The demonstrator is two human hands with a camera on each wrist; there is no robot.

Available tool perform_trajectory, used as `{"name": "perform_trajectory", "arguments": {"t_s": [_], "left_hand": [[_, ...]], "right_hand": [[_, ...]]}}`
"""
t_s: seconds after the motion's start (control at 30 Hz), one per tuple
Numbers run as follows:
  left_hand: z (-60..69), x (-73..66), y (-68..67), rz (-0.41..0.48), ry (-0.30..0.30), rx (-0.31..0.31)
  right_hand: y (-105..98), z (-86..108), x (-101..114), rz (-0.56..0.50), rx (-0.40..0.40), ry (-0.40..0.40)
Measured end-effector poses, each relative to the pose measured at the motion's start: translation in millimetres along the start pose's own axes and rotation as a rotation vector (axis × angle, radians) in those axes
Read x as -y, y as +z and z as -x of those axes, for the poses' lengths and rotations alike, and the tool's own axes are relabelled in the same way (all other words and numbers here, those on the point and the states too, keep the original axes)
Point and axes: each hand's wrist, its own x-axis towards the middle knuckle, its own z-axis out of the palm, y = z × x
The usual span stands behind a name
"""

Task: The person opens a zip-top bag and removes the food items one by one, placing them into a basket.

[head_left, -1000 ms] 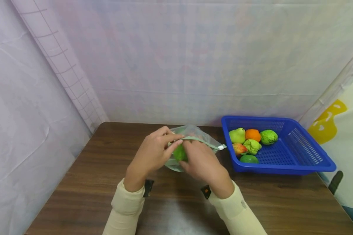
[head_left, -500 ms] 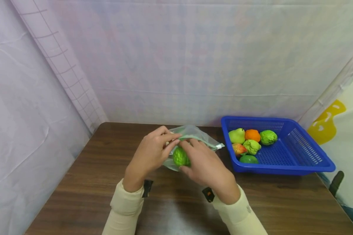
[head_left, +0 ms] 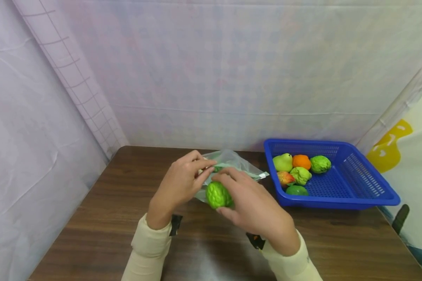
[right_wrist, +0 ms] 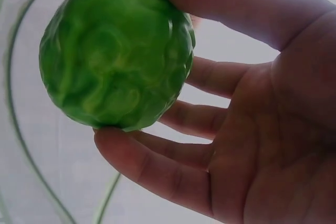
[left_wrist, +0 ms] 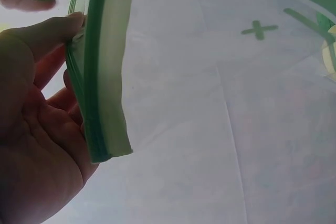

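- Drawing the fruit point(head_left: 218, 194) out past the edge of the bag point(head_left: 236, 157), towards the near side of the worktop point(head_left: 105, 218) (half a second ago, sitting further in, nearer the left hand point(head_left: 179, 177)).
- Pulling the right hand point(head_left: 256, 207) back along with it, and so showing more of the fruit than before.
- Taking this piece out of the bag, by the look of it, and probably nearing the end of that step.
- Holding the fruit just in front of the bag, to the left of the basket point(head_left: 337, 201) (not clearly showing any contact with the bag).
- Curling the right fingers point(right_wrist: 147, 166) part-way round the fruit, spread about as wide as its body, with thumb and fingertips on opposite sides.
- Pinching the bag's zip point(left_wrist: 93, 87) in the left fingers point(head_left: 204, 164), nearly closed on that thin edge.
- Looking bright green, roundish and lumpy all over, glinting at the side, darkening in the creases (clearest from the right wrist).
- Leaving a pear point(head_left: 283, 161), an orange point(head_left: 301, 161) and other pieces in the basket, untouched.
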Motion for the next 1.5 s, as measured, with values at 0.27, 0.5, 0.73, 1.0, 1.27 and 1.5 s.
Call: {"name": "perform_trajectory", "arguments": {"t_s": [0.27, 0.5, 0.73, 1.0, 1.27, 1.5], "left_hand": [[0.2, 0.1, 0.0, -0.002, 0.010, 0.002], [-0.4, 0.6, 0.4, -0.007, 0.026, 0.002], [-1.0, 0.2, 0.8, -0.006, 0.022, -0.002], [-1.3, 0.6, 1.1, -0.014, 0.011, 0.005], [-0.6, -0.4, 0.6, -0.006, 0.006, 0.003], [-0.8, -0.5, 1.0, 0.005, 0.001, 0.001]], "right_hand": [[-12.8, 15.3, 1.5, -0.032, -0.054, -0.068], [-21.9, 25.1, -0.3, -0.051, -0.110, -0.114], [-27.8, 28.4, -5.2, -0.072, -0.143, -0.166], [-31.1, 30.2, -13.7, -0.119, -0.186, -0.203], [-34.7, 29.1, -18.2, -0.153, -0.276, -0.200], [-38.8, 23.9, -21.0, -0.138, -0.303, -0.137]]}}
